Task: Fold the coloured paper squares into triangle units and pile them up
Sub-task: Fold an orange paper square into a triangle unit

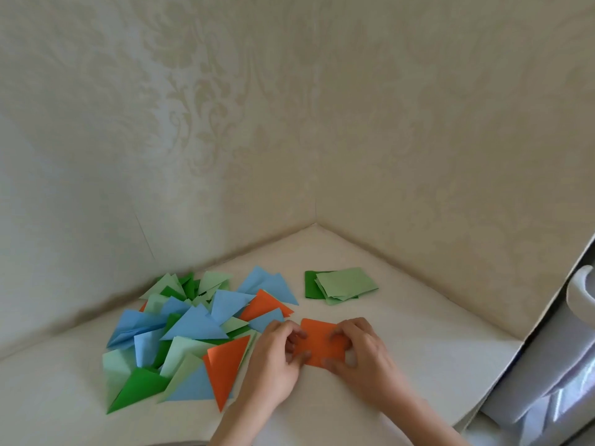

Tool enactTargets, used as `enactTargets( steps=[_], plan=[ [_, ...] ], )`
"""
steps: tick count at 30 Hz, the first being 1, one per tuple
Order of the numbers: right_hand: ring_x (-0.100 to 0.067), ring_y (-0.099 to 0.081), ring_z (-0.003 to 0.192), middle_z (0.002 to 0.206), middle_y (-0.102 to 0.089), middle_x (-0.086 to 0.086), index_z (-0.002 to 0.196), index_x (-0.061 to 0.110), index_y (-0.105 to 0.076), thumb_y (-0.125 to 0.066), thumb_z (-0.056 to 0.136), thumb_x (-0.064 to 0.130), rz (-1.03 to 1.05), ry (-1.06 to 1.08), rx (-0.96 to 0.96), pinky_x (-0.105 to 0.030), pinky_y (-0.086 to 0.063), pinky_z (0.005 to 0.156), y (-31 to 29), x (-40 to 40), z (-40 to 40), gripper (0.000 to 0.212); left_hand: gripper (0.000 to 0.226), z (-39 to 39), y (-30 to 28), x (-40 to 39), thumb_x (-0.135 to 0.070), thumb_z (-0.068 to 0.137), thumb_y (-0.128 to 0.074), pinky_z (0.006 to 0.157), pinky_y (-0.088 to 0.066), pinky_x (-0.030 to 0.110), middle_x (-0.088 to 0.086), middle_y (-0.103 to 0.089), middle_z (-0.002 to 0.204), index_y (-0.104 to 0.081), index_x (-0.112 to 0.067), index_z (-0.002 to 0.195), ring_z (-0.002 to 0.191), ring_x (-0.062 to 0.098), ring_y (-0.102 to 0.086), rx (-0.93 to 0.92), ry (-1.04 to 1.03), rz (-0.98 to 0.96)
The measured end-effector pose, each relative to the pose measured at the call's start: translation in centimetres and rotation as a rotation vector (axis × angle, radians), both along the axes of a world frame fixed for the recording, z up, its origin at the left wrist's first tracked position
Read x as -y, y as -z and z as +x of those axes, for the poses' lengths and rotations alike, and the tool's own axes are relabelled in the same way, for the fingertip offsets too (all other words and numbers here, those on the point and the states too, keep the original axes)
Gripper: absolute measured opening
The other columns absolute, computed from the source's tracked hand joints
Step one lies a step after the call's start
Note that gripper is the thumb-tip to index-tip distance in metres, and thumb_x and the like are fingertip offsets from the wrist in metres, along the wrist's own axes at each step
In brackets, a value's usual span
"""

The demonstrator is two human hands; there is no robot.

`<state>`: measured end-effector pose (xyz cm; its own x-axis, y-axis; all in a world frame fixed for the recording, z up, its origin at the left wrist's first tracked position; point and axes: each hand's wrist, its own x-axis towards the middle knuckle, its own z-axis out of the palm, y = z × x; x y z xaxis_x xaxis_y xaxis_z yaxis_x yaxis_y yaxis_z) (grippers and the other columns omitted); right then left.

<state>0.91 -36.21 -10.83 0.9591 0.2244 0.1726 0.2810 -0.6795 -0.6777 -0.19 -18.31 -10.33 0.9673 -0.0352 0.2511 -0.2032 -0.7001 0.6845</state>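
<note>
an orange paper square is pinched by the left hand and right hand; many folded triangles are piled left of it, green squares left beyond.

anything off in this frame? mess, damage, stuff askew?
Nothing damaged. The pile of folded blue, green and orange paper triangles is a loose scatter, not a neat stack. The stack of unfolded green paper squares is fanned askew. Both hands, left hand and right hand, hold the orange paper square flat on the table.

triangle pile crowding left, green squares behind, bare tabletop right
</note>
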Motion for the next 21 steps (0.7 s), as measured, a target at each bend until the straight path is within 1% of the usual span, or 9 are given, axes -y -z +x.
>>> enactTargets(
  steps=[3, 5, 7, 10, 13, 16, 18, 20, 21],
  plan=[
    [-0.004, -0.050, 0.088, 0.114, -0.040, 0.012, 0.115, 0.034, -0.052, -0.078, 0.070, 0.029, -0.008, -0.021, -0.057, -0.006, -0.037, 0.076, -0.4, 0.4, 0.3, 0.052, 0.025, 0.1, 0.0, -0.7, -0.007, 0.076, -0.075, 0.065, -0.040, 0.011, -0.006, -0.053, 0.081, -0.063, -0.028, 0.084, 0.067, 0.003, -0.050, -0.024, 0.005, -0.052],
    [0.000, -0.050, 0.088, 0.115, -0.040, 0.016, 0.116, 0.038, -0.050, -0.078, 0.071, 0.026, -0.014, -0.045, -0.093, -0.003, -0.037, 0.073, -0.8, 0.9, 0.5, 0.054, 0.027, 0.0, -0.1, -1.1, -0.004, 0.076, -0.074, 0.065, -0.042, 0.012, -0.004, -0.056, 0.081, -0.063, -0.028, 0.081, 0.068, 0.003, -0.052, -0.039, 0.009, -0.084],
    [0.000, -0.052, 0.089, 0.115, -0.042, 0.018, 0.113, 0.042, -0.048, -0.079, 0.070, 0.025, -0.013, -0.055, -0.130, -0.005, -0.040, 0.073, -1.3, 1.3, 0.7, 0.056, 0.028, -0.1, -0.4, -1.2, -0.001, 0.077, -0.072, 0.066, -0.042, 0.012, -0.005, -0.058, 0.082, -0.064, -0.027, 0.080, 0.072, 0.002, -0.053, -0.045, 0.026, -0.080],
    [-0.001, -0.053, 0.087, 0.110, -0.049, 0.013, 0.110, 0.045, -0.048, -0.080, 0.067, 0.029, -0.048, -0.079, -0.205, -0.008, -0.041, 0.070, -2.5, 1.5, 1.1, 0.056, 0.030, -0.3, -0.6, -1.3, 0.004, 0.079, -0.067, 0.069, -0.041, 0.010, -0.012, -0.059, 0.085, -0.067, -0.026, 0.081, 0.078, -0.001, -0.055, -0.007, 0.077, -0.005],
    [-0.001, -0.052, 0.077, 0.103, -0.056, 0.011, 0.107, 0.043, -0.053, -0.073, 0.077, 0.039, -0.089, -0.067, -0.234, -0.009, -0.038, 0.064, -3.5, 1.0, 1.5, 0.036, 0.034, -0.2, -0.6, -1.1, 0.006, 0.082, -0.057, 0.072, -0.041, 0.014, -0.014, -0.050, 0.091, -0.069, -0.026, 0.087, 0.081, 0.000, -0.051, 0.056, 0.061, 0.204],
    [-0.004, -0.053, 0.079, 0.097, -0.061, 0.009, 0.096, 0.040, -0.059, -0.064, 0.085, 0.036, -0.100, -0.014, -0.219, -0.011, -0.040, 0.062, -3.8, 0.5, 1.4, 0.013, 0.036, -0.4, -1.2, -0.7, 0.004, 0.083, -0.050, 0.070, -0.042, 0.021, -0.008, -0.045, 0.091, -0.066, -0.026, 0.090, 0.085, 0.008, -0.050, 0.110, 0.065, 0.328],
    [-0.006, -0.055, 0.078, 0.092, -0.062, 0.009, 0.087, 0.038, -0.061, -0.063, 0.084, 0.030, -0.090, 0.029, -0.218, -0.012, -0.042, 0.060, -3.8, 0.5, 0.9, 0.008, 0.031, -0.9, -1.5, -0.4, -0.003, 0.087, -0.048, 0.074, -0.044, 0.025, -0.008, -0.050, 0.095, -0.064, -0.028, 0.097, 0.091, 0.011, -0.053, 0.108, 0.085, 0.327],
    [-0.006, -0.056, 0.075, 0.086, -0.063, 0.009, 0.082, 0.035, -0.063, -0.064, 0.083, 0.028, -0.073, 0.054, -0.222, -0.015, -0.044, 0.060, -3.7, 0.8, 0.3, 0.007, 0.019, -1.6, -1.6, 0.1, -0.023, 0.095, -0.048, 0.081, -0.042, 0.024, -0.009, -0.054, 0.107, -0.059, -0.027, 0.111, 0.100, 0.010, -0.051, 0.117, 0.077, 0.324],
    [-0.006, -0.056, 0.074, 0.085, -0.063, 0.009, 0.082, 0.034, -0.065, -0.065, 0.082, 0.028, -0.071, 0.054, -0.227, -0.016, -0.044, 0.059, -3.7, 0.9, 0.1, 0.005, 0.023, -2.1, -1.7, 0.3, -0.035, 0.097, -0.045, 0.084, -0.041, 0.023, -0.010, -0.053, 0.111, -0.055, -0.026, 0.115, 0.102, 0.009, -0.049, 0.120, 0.073, 0.332]
  ],
)
